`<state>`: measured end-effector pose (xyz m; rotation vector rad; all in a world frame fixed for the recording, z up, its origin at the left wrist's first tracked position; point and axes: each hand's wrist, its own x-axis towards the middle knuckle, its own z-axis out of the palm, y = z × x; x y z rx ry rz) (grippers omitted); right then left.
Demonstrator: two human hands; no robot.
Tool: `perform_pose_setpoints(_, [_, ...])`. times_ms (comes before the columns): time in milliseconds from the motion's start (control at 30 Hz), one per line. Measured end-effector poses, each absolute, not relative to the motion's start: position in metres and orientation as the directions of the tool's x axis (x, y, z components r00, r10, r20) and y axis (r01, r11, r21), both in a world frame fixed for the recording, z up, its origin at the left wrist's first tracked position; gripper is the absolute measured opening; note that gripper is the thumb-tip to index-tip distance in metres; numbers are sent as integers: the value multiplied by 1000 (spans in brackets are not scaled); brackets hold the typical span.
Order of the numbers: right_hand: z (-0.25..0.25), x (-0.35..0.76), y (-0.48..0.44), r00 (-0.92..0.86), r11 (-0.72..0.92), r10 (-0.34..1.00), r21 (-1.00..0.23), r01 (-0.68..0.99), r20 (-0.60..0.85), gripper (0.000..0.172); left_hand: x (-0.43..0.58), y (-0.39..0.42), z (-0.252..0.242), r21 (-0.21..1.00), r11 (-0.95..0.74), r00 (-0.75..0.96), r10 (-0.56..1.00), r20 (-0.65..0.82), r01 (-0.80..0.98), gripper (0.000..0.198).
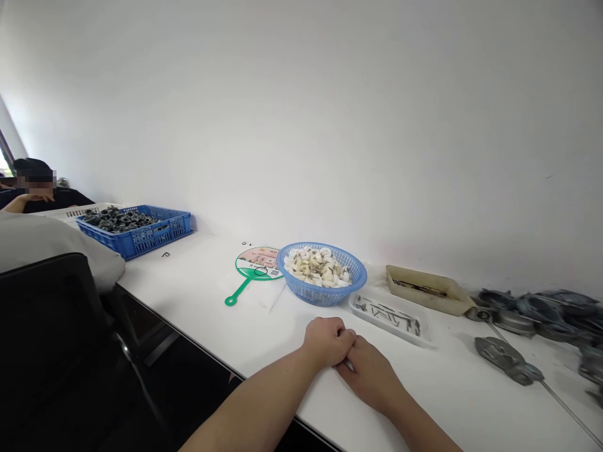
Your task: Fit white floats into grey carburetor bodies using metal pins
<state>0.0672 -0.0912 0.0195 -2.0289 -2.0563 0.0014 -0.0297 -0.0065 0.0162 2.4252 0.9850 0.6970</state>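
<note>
My left hand (327, 342) and my right hand (370, 376) rest together on the white table (438, 376), close to its front edge. The left fingers curl over the right fingers. A small pale sliver shows between the hands, too small to name. Nearest to them, a white tray (391, 317) holds thin metal rods and pins. Behind it, a blue plastic basket (321, 274) is heaped with pale, dark-flecked pieces. A cast grey metal part (506, 360) on a long thin rod lies to the right of my hands.
More grey castings (532, 312) are piled at the right end, past a tan tray (428, 290). A green hand fan (257, 267) lies on the table. A blue crate (136, 232) holds dark parts. A co-worker (38, 188) sits at far left, and a black chair back (42, 314) stands nearby.
</note>
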Motion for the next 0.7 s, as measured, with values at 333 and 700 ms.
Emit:
perform_pose_setpoints(333, [26,63,-93,8,23,986,-178,984,168,30,-30,-6,16,555,-645,629,734,257,526,38])
perform_pose_setpoints(700, [27,61,-93,5,32,984,-206,978,176,28,-31,-5,15,566,-643,628,733,261,516,37])
